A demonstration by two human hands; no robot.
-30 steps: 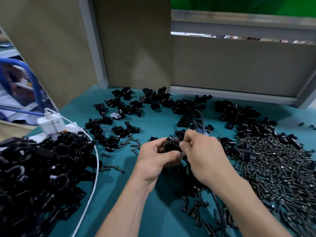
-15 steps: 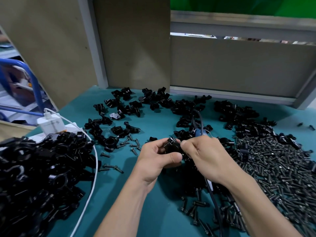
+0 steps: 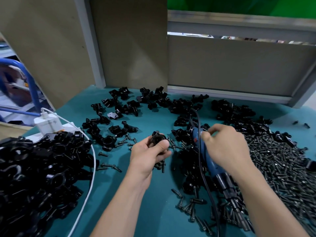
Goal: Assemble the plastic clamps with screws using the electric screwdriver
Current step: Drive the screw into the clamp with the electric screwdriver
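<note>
Left hand (image 3: 148,155) is gripping a black clamp (image 3: 158,139), fingers curled round it, just above the teal table (image 3: 153,211). Right hand (image 3: 226,148) is wrapping round the blue electric screwdriver (image 3: 206,157), bit end pointing toward the person. Screws (image 3: 277,168) are lying heaped at right, a clamp pile (image 3: 34,168) at left, scattered clamps (image 3: 181,104) farther back.

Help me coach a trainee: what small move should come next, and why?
Probably lift the electric screwdriver and bring its tip to the clamp. The left hand holds the clamp, while the right hand is over the tool, which lies on the table, tip pointing away from it.
</note>
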